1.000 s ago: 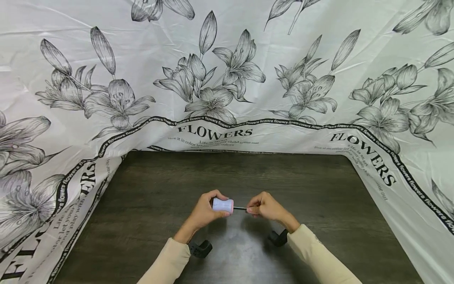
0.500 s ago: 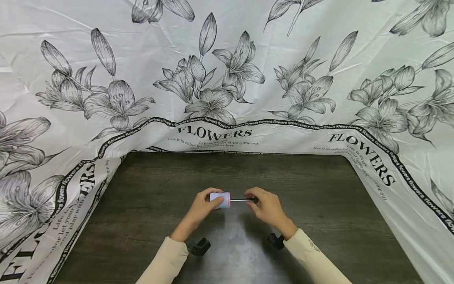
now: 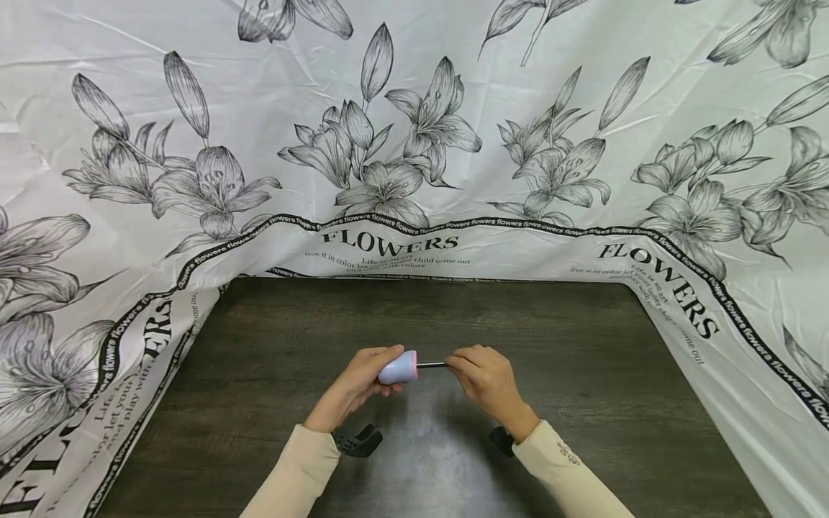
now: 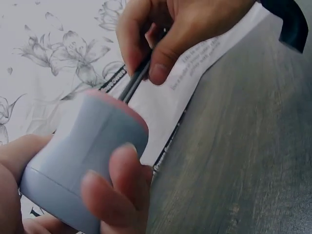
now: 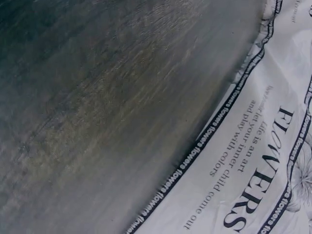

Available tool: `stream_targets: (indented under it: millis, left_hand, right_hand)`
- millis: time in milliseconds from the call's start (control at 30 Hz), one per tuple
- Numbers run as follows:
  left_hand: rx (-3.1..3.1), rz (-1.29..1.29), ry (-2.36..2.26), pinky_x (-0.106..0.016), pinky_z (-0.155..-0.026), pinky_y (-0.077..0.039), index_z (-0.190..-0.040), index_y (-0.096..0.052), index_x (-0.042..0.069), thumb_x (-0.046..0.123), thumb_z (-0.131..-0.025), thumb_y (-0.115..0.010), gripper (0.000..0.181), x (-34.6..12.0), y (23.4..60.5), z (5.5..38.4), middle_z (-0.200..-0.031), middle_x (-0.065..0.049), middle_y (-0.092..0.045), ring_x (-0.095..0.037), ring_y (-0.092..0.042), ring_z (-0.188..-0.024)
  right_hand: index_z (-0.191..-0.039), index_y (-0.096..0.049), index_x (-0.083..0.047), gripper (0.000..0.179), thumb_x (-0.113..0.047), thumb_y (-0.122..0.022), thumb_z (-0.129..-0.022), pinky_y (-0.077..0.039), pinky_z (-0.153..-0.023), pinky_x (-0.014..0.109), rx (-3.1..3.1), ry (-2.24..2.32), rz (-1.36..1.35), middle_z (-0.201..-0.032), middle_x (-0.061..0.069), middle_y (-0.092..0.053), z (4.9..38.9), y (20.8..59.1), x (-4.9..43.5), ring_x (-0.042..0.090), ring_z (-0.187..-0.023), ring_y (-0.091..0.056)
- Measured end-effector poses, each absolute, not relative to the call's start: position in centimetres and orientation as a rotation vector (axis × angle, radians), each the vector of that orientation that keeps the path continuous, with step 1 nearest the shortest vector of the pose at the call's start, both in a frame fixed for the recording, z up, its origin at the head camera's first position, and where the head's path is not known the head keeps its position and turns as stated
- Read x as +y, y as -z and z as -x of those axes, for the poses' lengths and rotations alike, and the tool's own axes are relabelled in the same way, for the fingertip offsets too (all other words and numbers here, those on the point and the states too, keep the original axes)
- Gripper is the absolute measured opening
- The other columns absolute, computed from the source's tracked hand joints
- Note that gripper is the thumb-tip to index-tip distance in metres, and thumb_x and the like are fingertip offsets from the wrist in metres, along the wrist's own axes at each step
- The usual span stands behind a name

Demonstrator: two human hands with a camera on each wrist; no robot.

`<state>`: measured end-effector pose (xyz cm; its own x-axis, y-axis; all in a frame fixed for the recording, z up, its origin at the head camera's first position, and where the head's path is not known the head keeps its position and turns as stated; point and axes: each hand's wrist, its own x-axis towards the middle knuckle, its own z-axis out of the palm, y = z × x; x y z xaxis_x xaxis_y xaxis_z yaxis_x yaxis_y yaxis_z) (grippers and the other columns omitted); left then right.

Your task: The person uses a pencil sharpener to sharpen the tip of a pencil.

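Note:
My left hand (image 3: 352, 381) holds a small lavender-blue, slightly waisted cylinder (image 3: 398, 368) with a pink rim around its right end. A thin dark rod (image 3: 431, 365) sticks straight out of that pink end. My right hand (image 3: 486, 381) pinches the rod near its outer end between thumb and fingers. In the left wrist view, the cylinder (image 4: 92, 151) fills the lower left with my fingertips (image 4: 124, 163) along its side, and the rod (image 4: 134, 83) runs up into the right hand's pinch. The right wrist view does not show either hand.
Both hands are above a dark wood-grain table (image 3: 414, 316). A white cloth (image 3: 453, 187) printed with flowers and lettering hangs behind the table and along its sides. Black camera mounts (image 3: 359, 440) sit at the wrists.
The left hand has turned around the cylinder, and both have shifted slightly left and up. The right hand loosened its fingers half a second ago and now pinches the rod again.

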<state>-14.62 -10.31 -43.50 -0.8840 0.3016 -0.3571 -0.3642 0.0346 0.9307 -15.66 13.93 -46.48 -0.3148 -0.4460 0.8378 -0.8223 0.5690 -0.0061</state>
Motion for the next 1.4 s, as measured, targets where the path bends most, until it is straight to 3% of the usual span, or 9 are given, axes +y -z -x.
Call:
stream_targets:
  millis: [200, 300, 467, 533, 833, 1033, 1233, 1400]
  left_hand:
    - [1.854, -0.011, -1.916, -0.018, -0.053, -0.049, -0.121, -0.053, -0.014, 0.027, -0.096, -0.058, 0.048, -10.2, 43.9, 14.8, -0.081, -0.01, -0.06, -0.01, -0.064, -0.058]
    - [1.848, -0.03, -1.951, -0.021, -0.057, -0.052, -0.118, -0.056, -0.013, 0.023, -0.095, -0.06, 0.044, -10.0, 44.3, 14.8, -0.084, -0.011, -0.061, -0.012, -0.065, -0.062]
    - [1.893, -0.07, -2.032, -0.031, -0.066, -0.056, -0.118, -0.057, -0.014, 0.013, -0.09, -0.067, 0.041, -9.7, 44.6, 14.8, -0.093, -0.011, -0.062, -0.015, -0.064, -0.074]
    - [1.938, -0.107, -2.046, -0.033, -0.07, -0.056, -0.119, -0.057, -0.014, 0.009, -0.087, -0.069, 0.041, -9.6, 44.7, 14.7, -0.098, -0.011, -0.062, -0.014, -0.063, -0.079]
    - [2.153, -0.404, -2.023, -0.023, -0.069, -0.051, -0.109, -0.06, -0.007, -0.003, -0.078, -0.075, 0.035, -9.5, 45.7, 14.3, -0.113, -0.027, -0.056, -0.014, -0.057, -0.085]
    - [2.22, -0.475, -2.027, -0.025, -0.076, -0.052, -0.103, -0.063, -0.004, -0.008, -0.07, -0.078, 0.037, -9.3, 46.6, 13.7, -0.119, -0.024, -0.059, -0.018, -0.059, -0.099]
    - [2.329, -0.36, -1.968, -0.025, -0.065, -0.051, -0.111, -0.065, 0.001, 0.003, -0.077, -0.078, 0.036, -9.4, 46.4, 13.4, -0.112, -0.021, -0.06, -0.014, -0.058, -0.08]
    - [2.319, -0.187, -2.011, -0.025, -0.06, -0.051, -0.113, -0.065, 0.0, 0.012, -0.086, -0.071, 0.031, -9.6, 45.6, 14.1, -0.101, -0.019, -0.061, -0.012, -0.057, -0.072]
  right_hand:
    - [-0.084, -0.074, -0.008, 0.016, -0.018, -0.064, -0.092, -0.046, -0.053, 0.018, -1.948, -0.686, -1.06, -0.079, -0.001, -0.068, 15.7, 46.8, 14.2, 0.009, -0.06, -0.058]
    - [-0.084, -0.073, -0.006, 0.004, -0.01, -0.072, -0.084, -0.045, -0.052, 0.015, -2.0, -0.75, -1.076, -0.077, 0.0, -0.067, 15.6, 46.9, 14.4, 0.008, -0.059, -0.058]
    - [-0.083, -0.073, -0.006, 0.015, 0.001, -0.079, -0.071, -0.042, -0.051, 0.012, -2.151, -0.864, -1.063, -0.074, 0.0, -0.065, 15.4, 46.5, 14.6, 0.005, -0.056, -0.055]
    - [-0.083, -0.073, -0.005, 0.013, 0.002, -0.078, -0.073, -0.04, -0.05, 0.011, -2.223, -0.921, -1.066, -0.073, 0.0, -0.064, 15.3, 46.3, 14.6, 0.003, -0.054, -0.053]
    - [-0.089, -0.075, -0.003, 0.008, -0.002, -0.07, -0.083, -0.047, -0.049, 0.019, -2.666, -1.32, -1.091, -0.074, 0.005, -0.071, 16.1, 44.8, 14.9, -0.001, -0.055, -0.056]
    - [-0.092, -0.076, -0.002, 0.014, -0.006, -0.062, -0.09, -0.034, -0.041, 0.018, -2.89, -1.51, -1.136, -0.066, 0.013, -0.068, 17.0, 44.5, 15.1, 0.002, -0.041, -0.045]
    - [-0.097, -0.074, -0.008, 0.013, -0.013, -0.064, -0.091, -0.04, -0.047, 0.019, -2.9, -1.102, -1.07, -0.079, 0.006, -0.072, 16.6, 44.4, 14.4, 0.002, -0.053, -0.055]
    - [-0.104, -0.07, -0.011, 0.021, -0.011, -0.074, -0.083, -0.047, -0.056, 0.02, -2.568, -0.695, -1.027, -0.091, -0.002, -0.071, 15.9, 44.9, 13.7, 0.004, -0.066, -0.06]
